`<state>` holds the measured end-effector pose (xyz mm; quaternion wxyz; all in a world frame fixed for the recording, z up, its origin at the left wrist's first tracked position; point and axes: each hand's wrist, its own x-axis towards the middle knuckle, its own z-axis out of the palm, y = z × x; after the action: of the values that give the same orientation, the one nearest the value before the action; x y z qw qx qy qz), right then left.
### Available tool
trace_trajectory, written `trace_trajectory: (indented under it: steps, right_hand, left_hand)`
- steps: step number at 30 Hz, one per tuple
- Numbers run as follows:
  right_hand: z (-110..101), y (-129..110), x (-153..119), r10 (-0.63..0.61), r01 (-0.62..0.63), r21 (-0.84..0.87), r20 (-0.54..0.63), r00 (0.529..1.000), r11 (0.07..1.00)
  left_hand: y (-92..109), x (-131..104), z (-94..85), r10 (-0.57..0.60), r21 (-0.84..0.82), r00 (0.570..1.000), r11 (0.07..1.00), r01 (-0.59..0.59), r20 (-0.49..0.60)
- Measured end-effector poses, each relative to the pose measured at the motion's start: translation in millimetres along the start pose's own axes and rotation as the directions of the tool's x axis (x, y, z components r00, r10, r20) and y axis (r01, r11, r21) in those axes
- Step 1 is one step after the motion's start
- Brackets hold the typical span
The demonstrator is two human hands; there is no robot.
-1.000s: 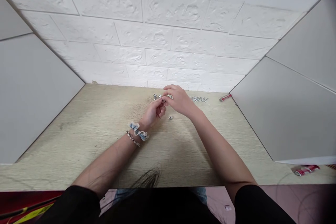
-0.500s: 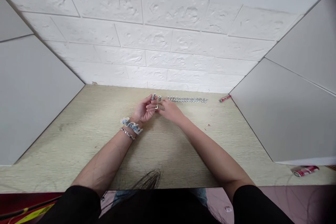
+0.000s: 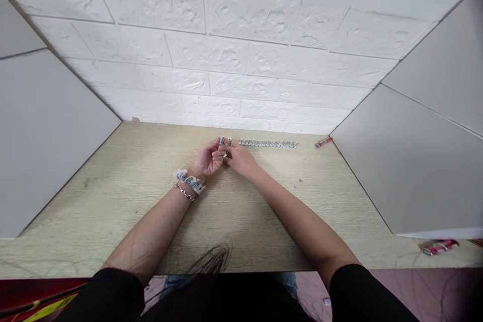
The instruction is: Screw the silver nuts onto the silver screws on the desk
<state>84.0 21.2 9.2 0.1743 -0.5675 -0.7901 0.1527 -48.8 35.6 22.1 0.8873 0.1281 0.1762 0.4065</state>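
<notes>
My left hand [image 3: 210,158] is turned palm up, its thumb and fingers closed on small silvery metal pieces [image 3: 222,140]. Close against its fingertips is my right hand [image 3: 240,159], palm down with bent fingers; what its fingertips hold, if anything, is too small and hidden to name. A small upright metal piece [image 3: 230,142] shows just beyond the meeting fingers. To the right of it, a long row of silvery metal pieces [image 3: 268,144] lies side by side near the wall.
The pale wooden tabletop [image 3: 241,226] meets a white brick-patterned wall [image 3: 226,80]. One red cylinder [image 3: 323,142] lies at the back right, another red cylinder [image 3: 440,247] at the front right. Grey panels [image 3: 56,136] flank both sides.
My right fingers have shifted slightly and the pale piece between the hands shows less. The pieces in my left hand have moved a little to the right.
</notes>
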Motion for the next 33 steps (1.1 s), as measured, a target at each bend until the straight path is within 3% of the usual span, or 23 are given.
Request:
trace_trajectory:
  steps: [23,27,33]
  right_hand:
    - [1.7,-2.2,-1.6,0.019,-0.019,0.005,-0.048,0.999,1.000]
    - [1.8,-2.4,-1.6,0.016,-0.014,0.027,-0.056,0.998,1.000]
    - [3.4,-1.1,0.1,0.021,-0.014,0.097,-0.069,0.997,0.995]
  left_hand:
    - [-5.5,1.1,1.0,0.031,0.014,0.999,0.999,-0.031,0.008]
    - [-5.9,0.2,2.9,0.032,0.018,0.999,0.999,-0.032,-0.031]
    - [-6.4,0.6,3.3,0.039,0.039,0.999,0.998,-0.038,-0.007]
